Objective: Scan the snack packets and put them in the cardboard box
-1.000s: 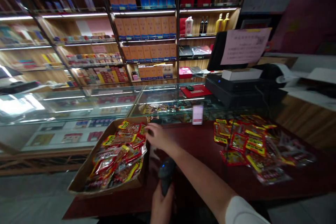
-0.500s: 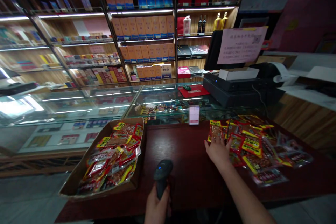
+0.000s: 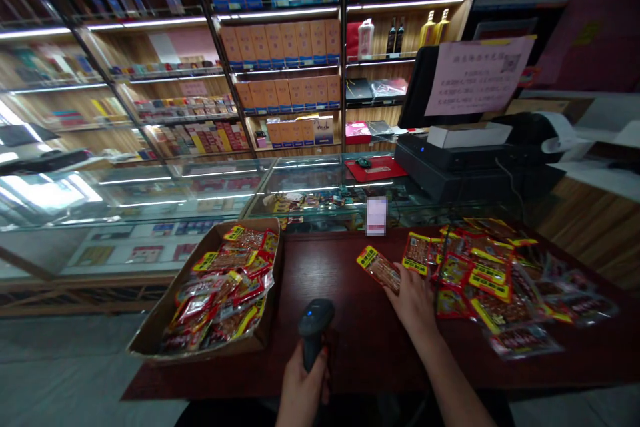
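Observation:
My left hand (image 3: 303, 377) is wrapped round the handle of a dark barcode scanner (image 3: 315, 320), whose small blue light is lit. The scanner points forward over the dark red-brown table (image 3: 320, 253). In my right hand (image 3: 413, 300) is a snack packet (image 3: 379, 267) with a yellow end and brown contents showing, held by its near end and tilted to the left. Just right of that hand lies a loose pile of similar packets (image 3: 490, 273), some red and yellow, some mostly clear. My right fingertips are partly hidden behind the hand.
An open cardboard box (image 3: 145, 340) full of such packets stands at the left of the table. Behind are a glass display counter (image 3: 225, 197), a red mat (image 3: 377, 170) with a mouse, and a monitor (image 3: 417, 90) bearing a paper notice. Stocked shelves line the wall.
My right hand has drawn one packet away from the pile, leftward and towards me. The scanner stays in my left hand. The view has shifted slightly.

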